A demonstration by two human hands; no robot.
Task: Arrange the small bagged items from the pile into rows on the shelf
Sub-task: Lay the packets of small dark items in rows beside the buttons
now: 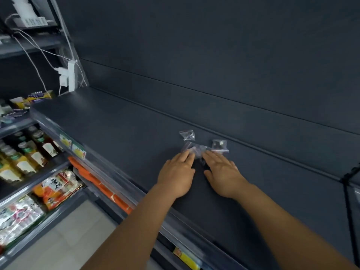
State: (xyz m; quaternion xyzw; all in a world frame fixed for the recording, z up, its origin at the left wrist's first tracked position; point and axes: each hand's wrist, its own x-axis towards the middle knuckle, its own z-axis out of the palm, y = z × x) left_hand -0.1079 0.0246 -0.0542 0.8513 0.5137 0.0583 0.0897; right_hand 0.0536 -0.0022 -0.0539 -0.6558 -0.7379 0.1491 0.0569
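A small pile of clear plastic bags (195, 150) lies on the dark grey shelf (109, 121), near its back. One bag (187, 135) sits apart just behind the pile, and another bag (219, 145) with a white piece inside lies to the right. My left hand (178, 174) rests flat on the shelf, its fingertips touching the pile's left side. My right hand (222, 171) lies flat beside it, fingertips on the pile's right side. Neither hand holds a bag off the surface. Part of the pile is hidden under my fingers.
The dark back wall (214, 55) rises right behind the bags. A white power strip (71, 76) with cables hangs at the shelf's far left end. Lower shelves at left hold bottles (34, 152) and snack packets (56, 189). A black frame (348, 176) stands at the right.
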